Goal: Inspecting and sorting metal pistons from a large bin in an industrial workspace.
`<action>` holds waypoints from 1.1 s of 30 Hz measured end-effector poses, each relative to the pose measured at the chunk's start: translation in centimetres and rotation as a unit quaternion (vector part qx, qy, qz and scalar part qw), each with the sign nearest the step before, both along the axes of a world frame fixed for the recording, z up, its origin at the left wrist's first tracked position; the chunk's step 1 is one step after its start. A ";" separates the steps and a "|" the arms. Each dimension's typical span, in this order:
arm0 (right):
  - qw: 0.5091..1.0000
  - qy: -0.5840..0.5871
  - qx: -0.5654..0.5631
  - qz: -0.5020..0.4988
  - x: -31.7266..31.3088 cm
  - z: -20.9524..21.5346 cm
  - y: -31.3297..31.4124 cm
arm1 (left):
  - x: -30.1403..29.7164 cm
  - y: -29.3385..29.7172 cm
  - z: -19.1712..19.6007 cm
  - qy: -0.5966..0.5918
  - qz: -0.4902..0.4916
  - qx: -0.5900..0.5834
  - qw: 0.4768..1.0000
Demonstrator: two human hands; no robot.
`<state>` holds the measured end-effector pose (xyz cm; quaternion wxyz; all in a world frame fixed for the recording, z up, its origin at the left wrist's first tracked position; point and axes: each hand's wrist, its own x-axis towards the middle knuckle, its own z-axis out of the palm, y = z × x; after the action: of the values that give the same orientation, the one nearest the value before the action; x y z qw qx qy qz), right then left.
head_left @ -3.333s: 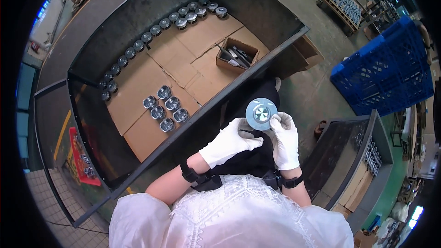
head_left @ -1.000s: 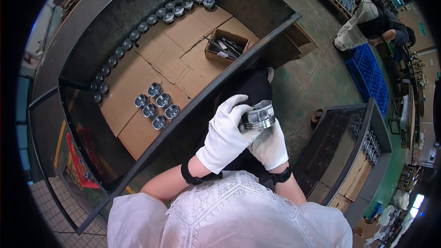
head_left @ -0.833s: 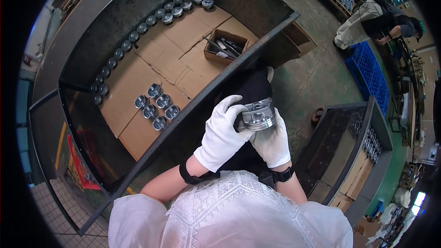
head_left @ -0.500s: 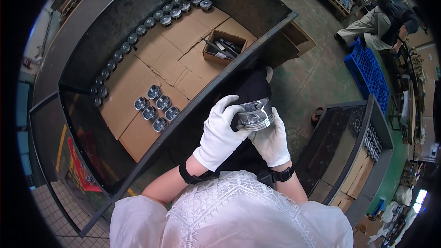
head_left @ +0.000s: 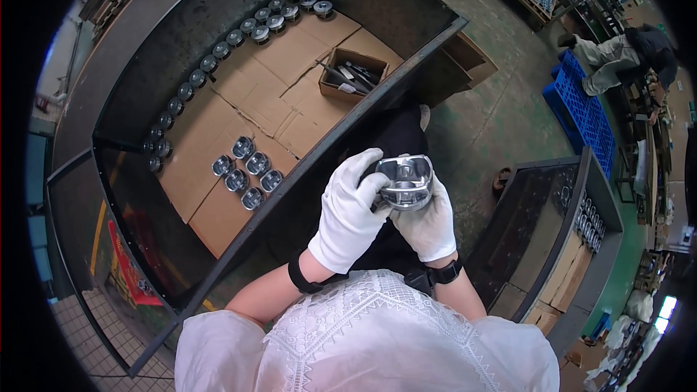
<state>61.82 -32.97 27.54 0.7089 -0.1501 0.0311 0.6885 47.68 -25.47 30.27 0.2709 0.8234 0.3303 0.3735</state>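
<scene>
A shiny metal piston (head_left: 405, 183) is held up in front of my chest, its hollow underside turned toward me. My left hand (head_left: 348, 207), in a white glove, grips its left side with thumb and fingers. On the other side my gloved right hand (head_left: 430, 221) supports it from the right and below; some of those fingers are hidden behind the piston. To the left, a small group of pistons (head_left: 258, 163) rests on cardboard (head_left: 210, 210) inside a dark metal bin. Along the bin's far wall runs a row of more pistons (head_left: 221, 50).
The bin's front rim (head_left: 319, 149) lies just left of my hands. An open carton (head_left: 341, 91) of dark tools stands inside it. At right is another metal bin (head_left: 573, 225) with metal parts. Beyond are a blue pallet (head_left: 581, 116) and a bending person (head_left: 624, 58).
The piston has been tilted in my hands, so its hollow inside now faces up toward me. The person at the far right has shifted away to the right.
</scene>
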 end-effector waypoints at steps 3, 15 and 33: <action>0.998 -0.015 -0.054 -0.010 -0.2 0.0 0.4 | 0.3 0.0 -0.2 -0.019 -0.013 0.073 0.997; 0.998 -0.038 -0.052 0.002 -0.5 -1.9 -1.3 | 1.0 -0.4 1.0 -0.040 -0.056 0.054 0.996; 0.896 -0.408 -0.135 -0.117 -1.3 -0.9 0.1 | 1.6 0.4 -2.2 -0.063 0.017 -0.101 0.993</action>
<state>60.55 -32.89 26.66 0.7080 -0.5067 -0.1508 0.4682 49.27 -25.06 28.10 0.3665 0.7607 0.3627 0.3942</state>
